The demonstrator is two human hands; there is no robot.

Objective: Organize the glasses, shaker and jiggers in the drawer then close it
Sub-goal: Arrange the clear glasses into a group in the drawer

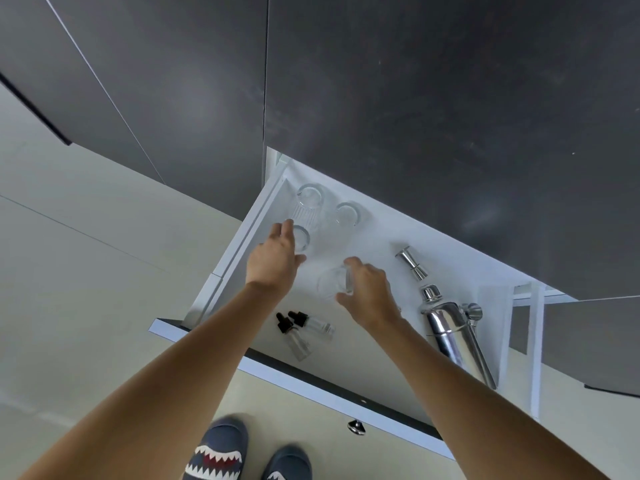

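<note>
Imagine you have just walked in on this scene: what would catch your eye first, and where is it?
Two bare arms reach into an open white drawer; the right hand grips a clear glass near the middle, while the left hand reaches a glass by the left wall. A shiny steel shaker lies at the right with a jigger behind it. Two dropper bottles lie at the front.

Two small dropper bottles (304,329) with black tops lay side by side at about 7 o'clock in the white space, their tops touching. A dark grey cabinet front (415,98) filled the view from 10 to 2 o'clock. The pale floor (86,271) spread out at 9 o'clock. At 6 o'clock were two blue slippers (221,452) with shark teeth on them.
</note>
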